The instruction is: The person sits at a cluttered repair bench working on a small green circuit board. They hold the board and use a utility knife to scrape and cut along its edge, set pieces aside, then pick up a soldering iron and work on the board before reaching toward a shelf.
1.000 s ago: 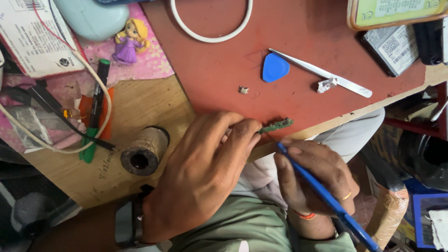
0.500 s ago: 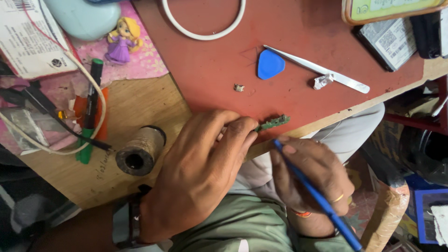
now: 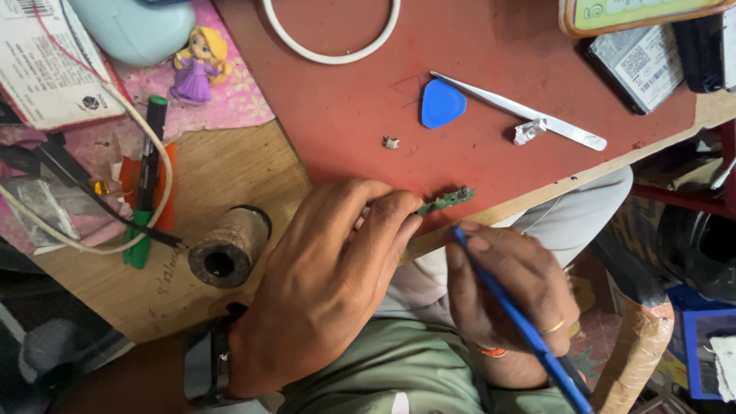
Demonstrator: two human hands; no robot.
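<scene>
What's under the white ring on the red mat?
Inside the white ring, only bare red mat shows. Its upper part is cut off by the frame, so nothing there can be checked.

There is one view only, from a camera worn on the person's head, looking steeply down and close onto the near edge of the red work mat point(image 3: 491, 100) and the wooden table point(image 3: 222, 176). The frame sits tilted, so the table edge runs diagonally from lower left to upper right. The left hand point(image 3: 322, 284) and the right hand point(image 3: 514, 295) fill the lower middle, very near the lens, over the person's lap. The mat's far side is cut off at the top, and no second view overlaps it.
</scene>
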